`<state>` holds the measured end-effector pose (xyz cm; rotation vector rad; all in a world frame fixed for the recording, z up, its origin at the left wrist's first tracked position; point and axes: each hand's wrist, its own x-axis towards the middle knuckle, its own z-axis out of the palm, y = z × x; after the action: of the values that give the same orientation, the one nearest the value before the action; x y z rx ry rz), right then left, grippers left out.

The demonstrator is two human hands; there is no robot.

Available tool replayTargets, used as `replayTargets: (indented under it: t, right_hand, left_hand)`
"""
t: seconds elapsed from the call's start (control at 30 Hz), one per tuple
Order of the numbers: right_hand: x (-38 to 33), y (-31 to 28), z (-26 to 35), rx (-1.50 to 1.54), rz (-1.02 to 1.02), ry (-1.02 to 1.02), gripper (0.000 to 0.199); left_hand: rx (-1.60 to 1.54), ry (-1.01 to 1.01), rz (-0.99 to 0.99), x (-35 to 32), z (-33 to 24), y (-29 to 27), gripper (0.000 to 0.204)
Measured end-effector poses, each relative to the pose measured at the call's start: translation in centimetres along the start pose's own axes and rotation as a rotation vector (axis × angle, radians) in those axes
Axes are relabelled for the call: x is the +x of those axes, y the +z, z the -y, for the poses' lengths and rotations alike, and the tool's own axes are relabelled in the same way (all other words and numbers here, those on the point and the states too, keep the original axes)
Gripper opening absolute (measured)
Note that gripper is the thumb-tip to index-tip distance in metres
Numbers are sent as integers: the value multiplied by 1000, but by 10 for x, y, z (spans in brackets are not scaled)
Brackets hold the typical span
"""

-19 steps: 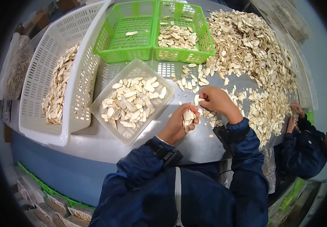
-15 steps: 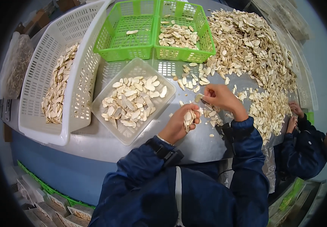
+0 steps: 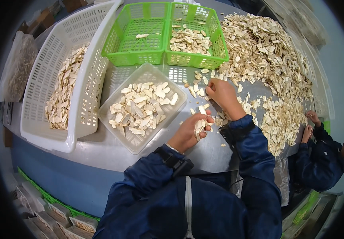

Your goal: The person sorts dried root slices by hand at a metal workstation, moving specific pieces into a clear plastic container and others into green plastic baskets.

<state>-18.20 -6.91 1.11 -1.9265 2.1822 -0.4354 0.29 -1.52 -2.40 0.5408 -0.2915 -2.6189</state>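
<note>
My left hand (image 3: 188,133) is closed, palm up, around a small bunch of pale dried slices (image 3: 200,126). Farther off and a little to the right, my right hand (image 3: 223,95) reaches down to the metal table with its fingers pinched together. Its fingertips are beside a few loose slices (image 3: 196,87); whatever is between them is hidden. Left of my hands a translucent plastic tray (image 3: 135,149) carries a heap of similar flat, cream-coloured slices (image 3: 140,109). More loose pieces lie under and around my right wrist, partly covered by it.
A white slotted basket (image 3: 71,137) holding slices stands at the left. Two green baskets (image 3: 138,59) are behind the tray, the right one with more slices. A large slice pile (image 3: 259,47) fills the right. Another person's hands (image 3: 308,132) are at its far right edge.
My right hand has moved away from my left hand, outward and slightly left, down to the loose slices. My left hand stays nearly in place, still holding its bunch.
</note>
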Motion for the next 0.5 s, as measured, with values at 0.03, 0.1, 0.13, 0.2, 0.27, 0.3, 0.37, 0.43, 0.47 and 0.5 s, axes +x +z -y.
replayTargets:
  t: [0.03,0.1,0.13,0.2,0.27,0.3,0.37,0.43,0.47,0.5]
  right_hand:
    - [0,-1,-5,-3,5,-3,16]
    - [-3,-2,-14,33,17,-40,13]
    - [-6,-2,-15,-4,-23,-73,13]
    - [-11,-1,-15,-23,-49,-97,13]
    - [-14,-3,-14,-40,-80,-118,14]
    - [-15,-5,-13,-15,-33,-115,14]
    - [-15,-8,-17,10,10,-109,14]
    - [-14,-13,-20,250,145,-58,17]
    - [-14,-15,-21,251,141,-59,17]
    - [-15,-22,-15,517,325,-17,17]
  left_hand:
    - [-6,3,0,-1,-1,2,28]
    - [22,40,-66,-3,-3,7,32]
    - [17,43,-68,-4,-4,8,32]
    - [103,96,-81,-5,-5,9,32]
    - [136,111,-81,-5,-5,8,32]
    - [173,123,-79,-5,-5,9,32]
    - [175,110,-96,-4,-6,11,30]
    - [45,54,-116,-2,-6,9,28]
    - [50,55,-115,-1,-7,7,28]
    - [-17,44,-96,-1,-8,2,26]
